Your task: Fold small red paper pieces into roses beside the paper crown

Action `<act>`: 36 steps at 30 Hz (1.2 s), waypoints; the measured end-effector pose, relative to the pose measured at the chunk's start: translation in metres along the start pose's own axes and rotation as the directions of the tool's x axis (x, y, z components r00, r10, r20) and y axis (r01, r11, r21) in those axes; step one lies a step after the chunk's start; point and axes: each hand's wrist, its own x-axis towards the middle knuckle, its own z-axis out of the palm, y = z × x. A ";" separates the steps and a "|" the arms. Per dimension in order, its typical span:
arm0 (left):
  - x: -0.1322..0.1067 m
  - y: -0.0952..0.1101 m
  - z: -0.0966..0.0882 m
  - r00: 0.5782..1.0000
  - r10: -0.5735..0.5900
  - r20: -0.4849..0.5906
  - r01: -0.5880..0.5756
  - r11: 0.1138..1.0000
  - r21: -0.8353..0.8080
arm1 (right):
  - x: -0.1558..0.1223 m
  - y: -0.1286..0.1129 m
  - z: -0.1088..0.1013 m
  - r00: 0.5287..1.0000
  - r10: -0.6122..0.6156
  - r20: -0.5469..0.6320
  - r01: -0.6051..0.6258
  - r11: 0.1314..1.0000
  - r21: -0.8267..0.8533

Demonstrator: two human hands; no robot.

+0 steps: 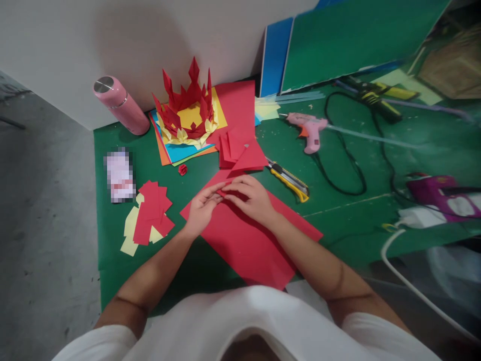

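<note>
My left hand and my right hand meet above a large red paper sheet. Both are closed, pinching a small red paper piece between their fingertips; its folded shape is mostly hidden. Just beyond my fingers lie folded red papers. To the left of them is a small red paper rose. A yellow utility knife rests beside my right hand. Cut red paper rectangles and pale yellow pieces lie left of my left hand.
A red and yellow paper crown stands on coloured sheets at the back. Near it is a pink bottle. A pink glue gun with a black cord lies to the right, before green boards. A purple box sits far right.
</note>
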 end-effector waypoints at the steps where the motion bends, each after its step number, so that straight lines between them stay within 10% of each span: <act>1: 0.000 0.000 0.000 1.000 0.003 0.000 -0.003 1.000 0.008 | 0.000 0.000 0.000 1.000 0.004 0.002 -0.004 1.000 0.014; 36: -0.003 -0.009 0.007 0.994 0.105 -0.025 -0.100 0.981 0.163 | 0.000 -0.005 0.004 0.987 0.154 -0.040 -0.151 0.986 0.077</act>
